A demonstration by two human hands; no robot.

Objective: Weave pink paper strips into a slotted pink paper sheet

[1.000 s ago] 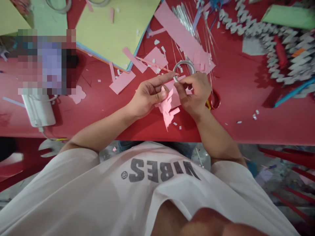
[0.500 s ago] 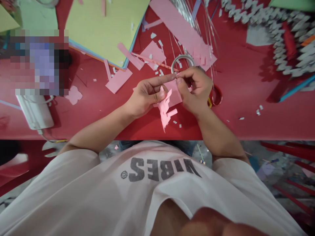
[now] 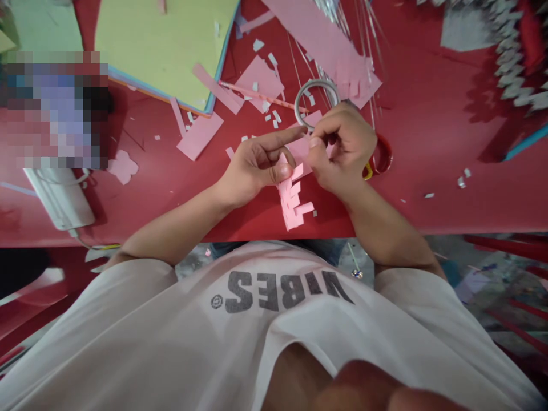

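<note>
My left hand (image 3: 257,165) pinches a fringed pink paper strip (image 3: 293,208) under its thumb, and the cut tabs hang down toward the table's front edge. Its index finger reaches out to the right. Close to that fingertip, my right hand (image 3: 345,142) has thumb and index finger pressed together; whatever lies between them is too small to make out. Just behind the right hand stands a roll of tape (image 3: 298,103). A flat pink paper piece (image 3: 302,149) lies on the table beneath the hands.
Yellow paper sheets (image 3: 162,51) lie stacked at the back left. A pink pencil (image 3: 265,97), paper scraps and a long pink strip (image 3: 312,34) spread behind the hands. Red-handled scissors (image 3: 383,154) rest by the right wrist. A white power bank (image 3: 62,200) sits left.
The fringed strip has turned so its tabs show more broadly. My right hand has shifted slightly right, away from the left fingertip. The whole view has tilted a little.
</note>
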